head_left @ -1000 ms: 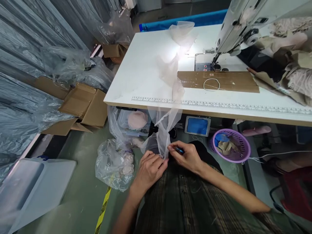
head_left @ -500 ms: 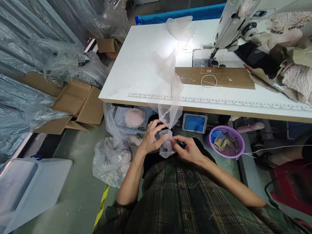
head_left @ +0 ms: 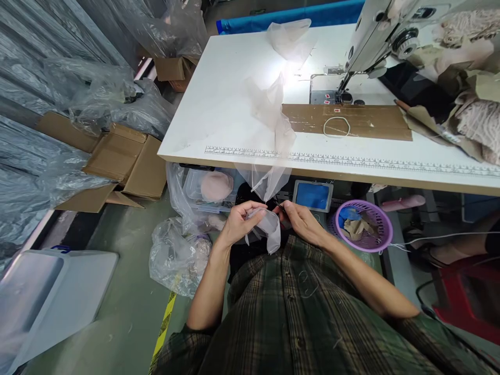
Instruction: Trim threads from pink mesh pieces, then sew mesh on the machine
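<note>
Below the table edge, my left hand (head_left: 242, 223) pinches a piece of sheer white fabric (head_left: 272, 232), which hangs down towards my lap. My right hand (head_left: 303, 223) is closed around small dark thread snips (head_left: 279, 206), their tip pointing at the cloth; most of the tool is hidden by the fingers. From just above the hands, a long sheer strip (head_left: 284, 136) runs up over the table edge and across the tabletop. Whether a thread still joins the strip to the held piece is too fine to make out.
A sewing machine (head_left: 361, 49) stands on the white table (head_left: 219, 94), near a brown cardboard strip (head_left: 375, 122) bearing a white loop. Fabric scraps (head_left: 417, 86) pile at the right. Below are a purple basket (head_left: 385, 221), a clear plastic bag (head_left: 172, 260) and an open carton (head_left: 144, 169).
The held fabric piece has shifted and now droops between my hands. Both hands moved slightly up, and the right hand turned, bringing the snips up by the bottom of the hanging strip.
</note>
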The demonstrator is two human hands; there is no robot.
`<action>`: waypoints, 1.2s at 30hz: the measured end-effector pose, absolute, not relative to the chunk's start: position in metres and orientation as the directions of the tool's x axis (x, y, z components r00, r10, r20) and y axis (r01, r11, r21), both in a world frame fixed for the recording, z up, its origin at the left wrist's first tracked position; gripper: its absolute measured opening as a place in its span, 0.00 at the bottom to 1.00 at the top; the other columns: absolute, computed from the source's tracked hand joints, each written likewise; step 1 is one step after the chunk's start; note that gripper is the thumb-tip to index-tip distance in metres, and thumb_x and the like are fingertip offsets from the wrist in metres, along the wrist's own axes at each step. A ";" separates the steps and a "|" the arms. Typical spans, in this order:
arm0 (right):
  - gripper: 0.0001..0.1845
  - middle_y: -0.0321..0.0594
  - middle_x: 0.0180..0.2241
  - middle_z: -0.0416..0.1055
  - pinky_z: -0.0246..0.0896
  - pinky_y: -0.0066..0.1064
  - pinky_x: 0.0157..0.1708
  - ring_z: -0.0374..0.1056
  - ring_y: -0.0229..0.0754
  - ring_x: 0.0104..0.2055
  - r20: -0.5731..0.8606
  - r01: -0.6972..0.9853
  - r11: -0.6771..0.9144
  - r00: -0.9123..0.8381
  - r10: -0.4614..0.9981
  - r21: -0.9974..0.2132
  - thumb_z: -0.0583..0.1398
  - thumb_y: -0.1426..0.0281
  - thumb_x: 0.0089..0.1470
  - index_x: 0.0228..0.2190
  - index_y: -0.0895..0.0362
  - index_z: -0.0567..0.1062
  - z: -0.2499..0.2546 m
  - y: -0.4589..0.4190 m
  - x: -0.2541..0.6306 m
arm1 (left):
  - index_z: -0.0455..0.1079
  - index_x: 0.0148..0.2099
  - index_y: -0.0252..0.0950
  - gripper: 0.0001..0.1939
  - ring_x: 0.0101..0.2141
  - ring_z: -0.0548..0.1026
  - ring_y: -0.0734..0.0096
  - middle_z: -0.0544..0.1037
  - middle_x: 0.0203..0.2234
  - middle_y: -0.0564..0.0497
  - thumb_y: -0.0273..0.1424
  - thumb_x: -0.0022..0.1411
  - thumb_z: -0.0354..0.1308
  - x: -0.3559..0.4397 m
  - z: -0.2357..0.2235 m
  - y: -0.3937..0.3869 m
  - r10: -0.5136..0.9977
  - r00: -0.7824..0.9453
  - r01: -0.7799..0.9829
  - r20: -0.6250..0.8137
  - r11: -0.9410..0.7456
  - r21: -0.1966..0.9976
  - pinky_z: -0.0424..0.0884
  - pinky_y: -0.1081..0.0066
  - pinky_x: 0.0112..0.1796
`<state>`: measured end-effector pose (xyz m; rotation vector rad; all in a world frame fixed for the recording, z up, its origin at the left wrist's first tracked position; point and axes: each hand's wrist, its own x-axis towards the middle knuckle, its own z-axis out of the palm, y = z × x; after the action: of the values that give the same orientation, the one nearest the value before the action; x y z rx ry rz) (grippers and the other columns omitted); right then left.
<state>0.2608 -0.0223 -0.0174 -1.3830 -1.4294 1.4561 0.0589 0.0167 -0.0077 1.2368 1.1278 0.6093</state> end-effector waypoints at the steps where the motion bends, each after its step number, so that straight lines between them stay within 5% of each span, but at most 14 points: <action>1: 0.32 0.37 0.25 0.67 0.55 0.29 0.29 0.60 0.37 0.26 -0.232 0.239 -0.176 -0.226 0.946 -0.955 0.42 0.49 0.66 0.29 0.58 0.71 -0.018 -0.019 0.260 | 0.76 0.40 0.31 0.21 0.27 0.73 0.73 0.80 0.31 0.48 0.45 0.54 0.65 0.059 -0.006 0.017 0.868 0.372 0.209 -0.331 0.269 0.940 0.68 0.75 0.30; 9: 0.29 0.30 0.20 0.55 0.45 0.28 0.24 0.50 0.34 0.23 -0.196 0.335 -0.086 -0.310 0.930 -0.938 0.44 0.48 0.64 0.22 0.56 0.60 -0.018 -0.006 0.250 | 0.79 0.37 0.31 0.17 0.29 0.75 0.70 0.81 0.30 0.47 0.42 0.56 0.64 0.058 0.000 0.019 0.868 0.387 0.212 -0.310 0.244 0.946 0.70 0.75 0.30; 18: 0.27 0.32 0.20 0.59 0.47 0.28 0.25 0.54 0.35 0.23 -0.198 0.358 -0.100 -0.249 0.948 -0.928 0.44 0.51 0.65 0.26 0.56 0.66 -0.018 -0.009 0.244 | 0.78 0.35 0.31 0.15 0.28 0.74 0.72 0.81 0.30 0.47 0.41 0.56 0.64 0.057 0.003 0.017 0.865 0.379 0.166 -0.328 0.285 0.944 0.68 0.76 0.29; 27: 0.26 0.32 0.20 0.59 0.44 0.29 0.25 0.52 0.35 0.22 -0.145 0.468 -0.006 -0.262 0.954 -0.884 0.45 0.52 0.65 0.23 0.55 0.62 -0.017 -0.009 0.238 | 0.76 0.33 0.31 0.15 0.25 0.71 0.75 0.78 0.26 0.50 0.41 0.54 0.64 0.055 -0.002 0.016 0.870 0.359 0.164 -0.338 0.298 0.940 0.66 0.77 0.27; 32: 0.29 0.33 0.22 0.61 0.49 0.28 0.26 0.55 0.35 0.25 -0.220 0.304 -0.148 -0.217 0.951 -0.941 0.45 0.47 0.64 0.28 0.57 0.69 -0.023 -0.013 0.237 | 0.77 0.34 0.31 0.16 0.28 0.73 0.72 0.79 0.29 0.47 0.41 0.57 0.61 0.057 0.001 0.012 0.874 0.356 0.245 -0.330 0.254 0.936 0.68 0.75 0.29; 36: 0.28 0.32 0.25 0.60 0.51 0.26 0.25 0.54 0.34 0.26 -0.271 0.144 -0.234 -0.342 0.900 -0.961 0.58 0.43 0.54 0.32 0.57 0.69 -0.024 -0.023 0.239 | 0.77 0.37 0.33 0.15 0.22 0.68 0.77 0.75 0.23 0.51 0.40 0.60 0.59 0.049 0.008 0.003 0.861 0.375 0.360 -0.344 0.206 0.910 0.62 0.78 0.22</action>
<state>0.2386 -0.0234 -0.0238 -1.2847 -1.4239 1.6351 0.0486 0.0028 0.0083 1.3833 1.2048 0.5035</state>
